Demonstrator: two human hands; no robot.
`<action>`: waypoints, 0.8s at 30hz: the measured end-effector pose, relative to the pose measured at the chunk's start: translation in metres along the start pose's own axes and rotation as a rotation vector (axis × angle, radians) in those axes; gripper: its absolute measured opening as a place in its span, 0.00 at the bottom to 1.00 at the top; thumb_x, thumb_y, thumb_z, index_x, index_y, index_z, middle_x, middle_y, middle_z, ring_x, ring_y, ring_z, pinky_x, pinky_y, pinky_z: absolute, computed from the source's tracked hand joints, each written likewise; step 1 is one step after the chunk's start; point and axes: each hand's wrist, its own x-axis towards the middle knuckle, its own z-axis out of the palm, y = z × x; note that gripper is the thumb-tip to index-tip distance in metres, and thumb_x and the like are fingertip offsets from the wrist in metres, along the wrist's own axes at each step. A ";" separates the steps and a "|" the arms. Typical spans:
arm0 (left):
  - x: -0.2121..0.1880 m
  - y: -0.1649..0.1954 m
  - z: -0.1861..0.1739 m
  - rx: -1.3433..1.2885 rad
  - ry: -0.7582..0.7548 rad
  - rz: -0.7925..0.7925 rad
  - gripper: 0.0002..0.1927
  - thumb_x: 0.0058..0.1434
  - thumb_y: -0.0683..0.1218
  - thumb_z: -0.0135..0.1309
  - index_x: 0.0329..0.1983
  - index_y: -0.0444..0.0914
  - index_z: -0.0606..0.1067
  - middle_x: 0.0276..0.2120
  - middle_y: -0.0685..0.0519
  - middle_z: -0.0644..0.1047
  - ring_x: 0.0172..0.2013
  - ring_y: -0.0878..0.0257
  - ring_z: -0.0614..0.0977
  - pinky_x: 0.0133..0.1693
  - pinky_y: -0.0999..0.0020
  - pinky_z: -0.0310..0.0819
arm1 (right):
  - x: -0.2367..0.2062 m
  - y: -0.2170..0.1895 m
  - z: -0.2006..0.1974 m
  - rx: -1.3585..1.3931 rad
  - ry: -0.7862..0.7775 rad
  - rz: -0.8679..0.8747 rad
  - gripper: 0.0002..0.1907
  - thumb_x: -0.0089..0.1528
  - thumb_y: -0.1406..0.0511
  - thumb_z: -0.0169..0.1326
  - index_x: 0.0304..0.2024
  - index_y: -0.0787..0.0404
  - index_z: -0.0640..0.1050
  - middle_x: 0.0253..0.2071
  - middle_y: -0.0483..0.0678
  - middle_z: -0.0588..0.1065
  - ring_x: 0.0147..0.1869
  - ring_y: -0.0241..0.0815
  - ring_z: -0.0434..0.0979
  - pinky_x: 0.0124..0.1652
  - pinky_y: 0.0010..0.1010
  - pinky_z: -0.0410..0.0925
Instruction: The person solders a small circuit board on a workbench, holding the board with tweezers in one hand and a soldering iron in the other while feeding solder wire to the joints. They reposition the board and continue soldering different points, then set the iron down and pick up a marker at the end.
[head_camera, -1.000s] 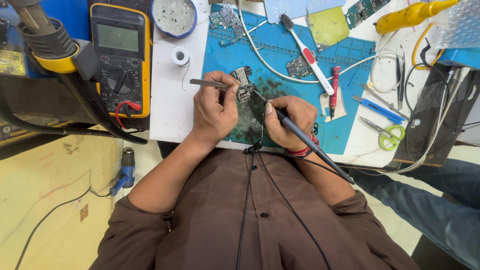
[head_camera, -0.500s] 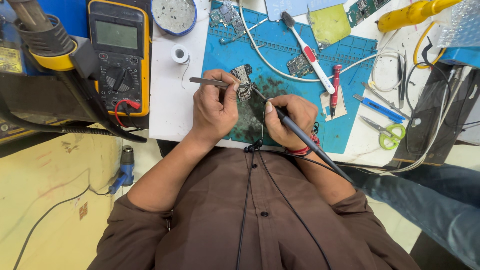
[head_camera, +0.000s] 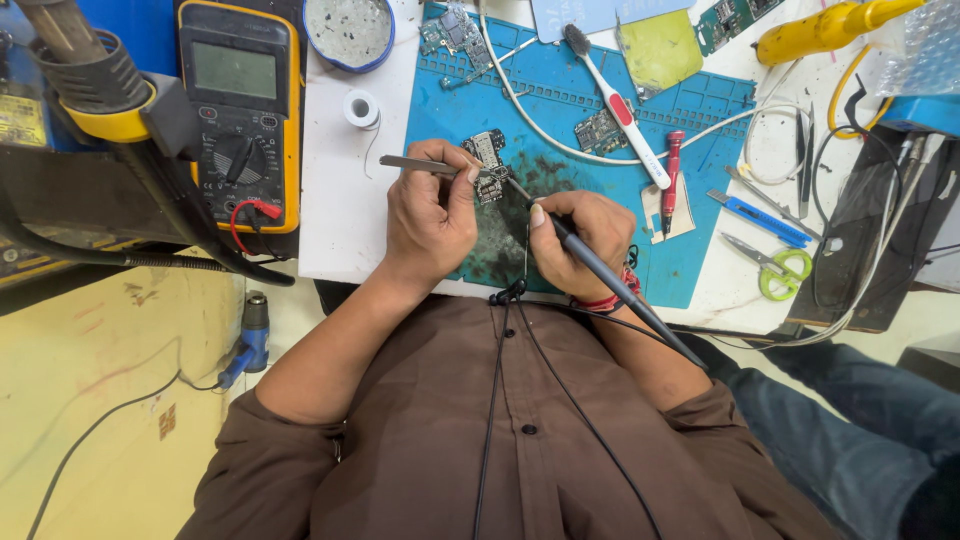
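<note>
- Pinching tweezers (head_camera: 425, 165), the left hand (head_camera: 430, 222) has thumb and fingers closed on the shank; the tips reach right to a small circuit board (head_camera: 487, 165) and touch its edge.
- Right hand (head_camera: 580, 245) grips a soldering iron (head_camera: 600, 275) like a pen, fingers curled shut around the dark handle; the tip angles up-left and meets the board just beside the tweezer tips.
- Iron's cable trails down-right from the handle over the right forearm.
- Board lies flat on a blue mat (head_camera: 720, 105), near the mat's left half, between the two hands; the mat surface under the hands is darkened with grime.
- Red thread band sits on the right wrist, touching the mat's near edge.
- On the mat, right of the hands: a toothbrush (head_camera: 615, 110) lying diagonally, a red screwdriver (head_camera: 670, 180), a second board (head_camera: 600, 130) just beside the brush.
- Top of the mat: another board (head_camera: 450, 30) and a yellow-green pad (head_camera: 660, 50).
- Off the mat, right: a blue knife (head_camera: 765, 218), green-handled scissors (head_camera: 770, 265), spare tweezers (head_camera: 805, 145).
- Off the mat, left: a solder spool (head_camera: 361, 108) on the white table (head_camera: 340, 210), a round tin (head_camera: 348, 30) above it, a yellow multimeter (head_camera: 240, 110) with a red lead plugged in.
- Far left: a hot-air nozzle in its holder (head_camera: 90, 85), well apart from the hands.
- Wearer has a brown shirt; a thin black cord runs down its front.
</note>
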 end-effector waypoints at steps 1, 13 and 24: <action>0.000 0.000 -0.001 0.006 0.002 0.009 0.09 0.73 0.35 0.52 0.50 0.34 0.65 0.40 0.48 0.79 0.34 0.65 0.84 0.37 0.71 0.79 | 0.000 0.000 0.000 0.004 -0.001 -0.009 0.04 0.61 0.70 0.61 0.34 0.64 0.78 0.25 0.48 0.75 0.26 0.43 0.75 0.30 0.31 0.66; -0.001 0.000 -0.001 -0.017 -0.002 -0.008 0.09 0.73 0.35 0.52 0.51 0.34 0.65 0.40 0.48 0.79 0.35 0.65 0.83 0.37 0.72 0.79 | 0.000 0.000 0.000 0.007 -0.002 -0.015 0.04 0.61 0.70 0.61 0.34 0.64 0.78 0.24 0.47 0.75 0.26 0.43 0.75 0.30 0.31 0.66; -0.001 0.000 0.001 -0.012 0.000 -0.008 0.09 0.73 0.35 0.52 0.50 0.34 0.65 0.40 0.48 0.80 0.35 0.66 0.83 0.37 0.72 0.79 | 0.000 0.001 -0.001 0.017 -0.004 -0.025 0.04 0.61 0.70 0.61 0.34 0.64 0.78 0.25 0.48 0.75 0.26 0.43 0.76 0.30 0.31 0.66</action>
